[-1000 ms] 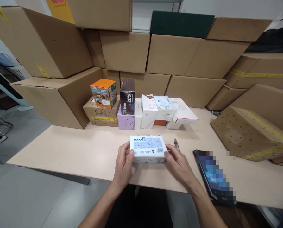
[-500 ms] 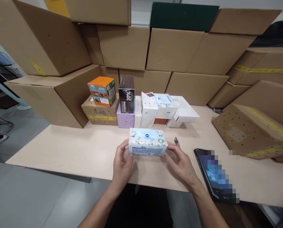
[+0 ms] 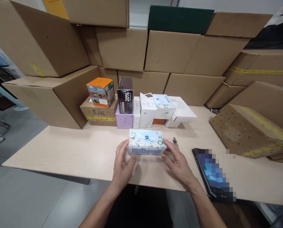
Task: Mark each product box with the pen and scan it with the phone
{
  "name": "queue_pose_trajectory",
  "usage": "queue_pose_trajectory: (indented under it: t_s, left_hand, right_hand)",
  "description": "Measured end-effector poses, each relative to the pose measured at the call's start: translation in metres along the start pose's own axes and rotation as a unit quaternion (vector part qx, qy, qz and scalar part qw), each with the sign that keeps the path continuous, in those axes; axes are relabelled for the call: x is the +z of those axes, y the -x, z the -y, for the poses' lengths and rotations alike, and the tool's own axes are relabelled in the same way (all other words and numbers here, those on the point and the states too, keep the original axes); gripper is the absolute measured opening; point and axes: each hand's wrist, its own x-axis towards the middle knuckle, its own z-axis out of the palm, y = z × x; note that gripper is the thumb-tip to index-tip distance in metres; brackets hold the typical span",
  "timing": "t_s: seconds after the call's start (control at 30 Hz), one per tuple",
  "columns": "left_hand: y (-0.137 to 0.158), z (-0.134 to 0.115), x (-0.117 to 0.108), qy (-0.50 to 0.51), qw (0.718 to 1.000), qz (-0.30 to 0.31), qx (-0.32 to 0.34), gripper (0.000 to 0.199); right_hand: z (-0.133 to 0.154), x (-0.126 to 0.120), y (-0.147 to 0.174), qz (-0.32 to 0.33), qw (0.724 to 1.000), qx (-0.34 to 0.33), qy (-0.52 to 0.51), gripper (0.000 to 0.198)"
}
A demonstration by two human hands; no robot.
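We have the floral Manhua tissue pack (image 3: 146,139) between our hands at the light wooden table (image 3: 84,152), nearer us than the lilac box (image 3: 124,121). Our left hand (image 3: 122,165) curves half open at the pack's left end, and our right hand (image 3: 179,165) likewise at its right; we cannot tell whether they grip it. Beyond the right hand lies a phone (image 3: 210,175).

Your L forearm (image 3: 103,203) & R forearm (image 3: 206,202) get cut off at btm edge. Manhua pack (image 3: 146,141): underside hidden, small print too tiny to read. Your R hand (image 3: 179,163) hides part of pen (image 3: 175,142). Phone (image 3: 212,175): screen pixelated. Top-L carton (image 3: 48,41) cut off by L edge. Orange-brown item (image 3: 158,121) mostly hidden.
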Motion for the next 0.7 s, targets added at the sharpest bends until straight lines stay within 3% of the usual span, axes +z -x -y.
queue_pose_trajectory:
  t_s: [0.23,0.37,0.5,0.6,0.7]
  left_hand:
    - [0.008,-0.008,-0.001,0.018,0.995,0.044,0.092,0.047]
    - [0.01,-0.008,0.001,-0.012,0.991,0.03,0.133,0.069]
    - [0.01,-0.012,0.005,0.051,0.994,-0.028,0.092,0.095]
    - [0.011,-0.013,0.007,0.095,0.994,-0.024,0.058,0.098]
    - [0.012,-0.009,0.009,0.122,0.99,-0.017,0.065,0.099]
  right_hand:
    - [-0.004,0.0,0.001,0.027,1.0,0.011,-0.011,0.063]
    - [-0.004,0.001,0.001,0.041,0.999,0.012,-0.015,0.065]
    - [-0.005,0.003,0.001,0.077,0.997,0.014,0.002,0.069]
    - [-0.003,0.004,0.0,0.091,0.994,-0.01,0.062,0.067]
    - [0.003,0.004,-0.002,0.084,0.989,-0.055,0.109,0.062]
